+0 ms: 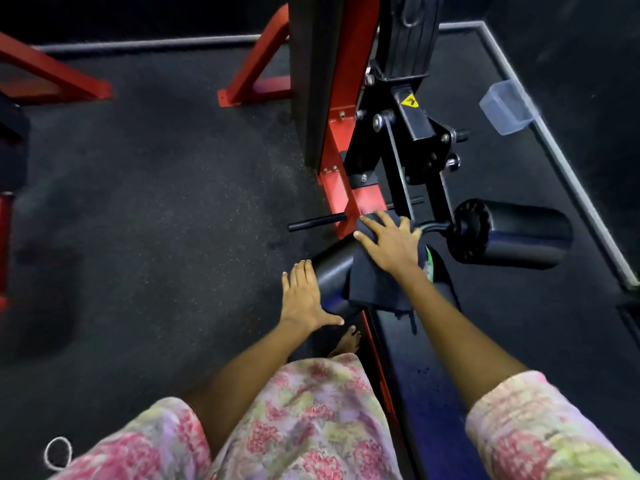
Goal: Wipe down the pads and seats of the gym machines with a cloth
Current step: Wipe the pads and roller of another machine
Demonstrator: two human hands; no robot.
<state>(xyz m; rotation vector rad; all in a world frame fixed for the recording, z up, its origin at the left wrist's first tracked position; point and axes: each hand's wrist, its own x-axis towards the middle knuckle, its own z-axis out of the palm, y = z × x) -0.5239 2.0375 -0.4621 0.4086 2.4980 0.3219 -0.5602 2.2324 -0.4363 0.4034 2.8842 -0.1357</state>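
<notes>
Right hand (391, 240) presses the dark cloth (375, 282) flat-fingered onto the roller pad (332, 275); left hand (304, 296), fingers straight, steadies it.

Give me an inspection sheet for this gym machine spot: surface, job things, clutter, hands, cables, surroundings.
Surface: dark speckled rubber floor.
Job's things: dark cloth draped over black cylindrical roller pad; second black roller pad at right; long black padded bench.
Clutter: clear plastic cup; white string loop.
Hands: right hand presses flat on cloth; left hand rests flat on pad end.
Cables: nothing seen.
Surroundings: red steel machine frame.
</notes>
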